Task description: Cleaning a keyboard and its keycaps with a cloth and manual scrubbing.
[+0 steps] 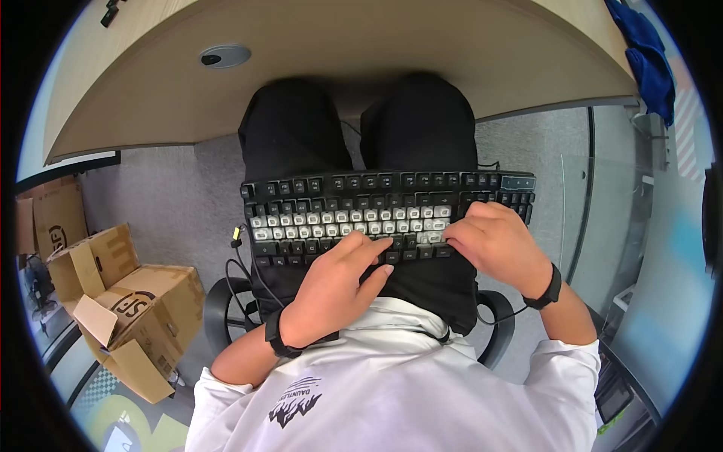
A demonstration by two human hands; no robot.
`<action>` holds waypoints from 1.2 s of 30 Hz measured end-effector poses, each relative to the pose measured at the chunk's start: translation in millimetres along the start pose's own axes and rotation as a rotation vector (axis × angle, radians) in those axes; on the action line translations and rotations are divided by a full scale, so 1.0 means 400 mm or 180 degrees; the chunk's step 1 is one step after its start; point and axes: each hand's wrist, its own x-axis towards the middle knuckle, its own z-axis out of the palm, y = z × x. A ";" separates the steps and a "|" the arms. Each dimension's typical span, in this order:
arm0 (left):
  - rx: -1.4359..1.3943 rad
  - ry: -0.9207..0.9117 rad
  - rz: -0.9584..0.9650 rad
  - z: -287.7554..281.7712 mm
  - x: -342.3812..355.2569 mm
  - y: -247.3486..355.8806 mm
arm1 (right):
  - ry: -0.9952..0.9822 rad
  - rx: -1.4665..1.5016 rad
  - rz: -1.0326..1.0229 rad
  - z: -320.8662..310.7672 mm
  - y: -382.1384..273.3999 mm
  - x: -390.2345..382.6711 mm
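A black keyboard (pixel 361 181) lies across my lap, just above my thighs. Two of its middle rows show white key sockets (pixel 339 230), while black keycaps cover the rows around them. My left hand (pixel 335 282) rests over the lower rows, index finger stretched onto the black keys and thumb held apart from it. At the right end of the white rows, my right hand (pixel 493 239) is closed, its thumb and fingertips pressed together at the keys. Whatever sits between those fingertips is hidden.
The desk edge (pixel 346 38) spans the far side, with a round grommet (pixel 224 56) in it. Open cardboard boxes (pixel 162 301) stand on the floor at left. A cable with a yellow-tipped plug (pixel 236 235) hangs beside the keyboard's left end. Blue cloth (pixel 648 68) hangs at far right.
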 end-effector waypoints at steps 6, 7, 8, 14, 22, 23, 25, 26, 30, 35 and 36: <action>-0.0905 -0.0448 -0.0399 0.004 0.028 0.035 | 0.0180 0.1909 0.1567 -0.050 -0.037 -0.027; -0.1484 -0.0768 -0.0768 0.008 0.033 0.043 | -0.0187 0.2534 0.1972 -0.065 -0.048 -0.027; -0.2060 -0.1085 -0.1145 0.010 0.038 0.050 | -0.0568 0.3161 0.2364 -0.070 -0.056 -0.028; -0.3536 -0.1930 -0.2078 -0.002 0.078 0.075 | -0.0708 0.4343 0.2604 -0.057 -0.077 -0.058; -0.3899 -0.1774 -0.2187 0.039 0.081 0.099 | -0.0518 0.5494 0.2703 -0.037 -0.086 -0.074; -0.4026 -0.1697 -0.2207 0.043 0.082 0.101 | -0.0500 0.5444 0.2703 -0.032 -0.087 -0.073; -0.3965 -0.1675 -0.2309 0.048 0.083 0.114 | -0.0475 0.5408 0.2702 -0.024 -0.086 -0.076; -0.3912 -0.1647 -0.2400 0.051 0.083 0.120 | -0.0428 0.5461 0.2684 -0.019 -0.086 -0.078; -0.3963 -0.1480 -0.2437 0.063 0.078 0.132 | -0.0222 0.5495 0.2710 -0.010 -0.087 -0.076; -0.3832 -0.1383 -0.2467 0.067 0.074 0.135 | -0.0012 0.4729 0.2789 0.030 -0.103 -0.078; -0.3831 -0.1381 -0.2468 0.069 0.072 0.135 | 0.0119 0.4377 0.2740 0.043 -0.106 -0.078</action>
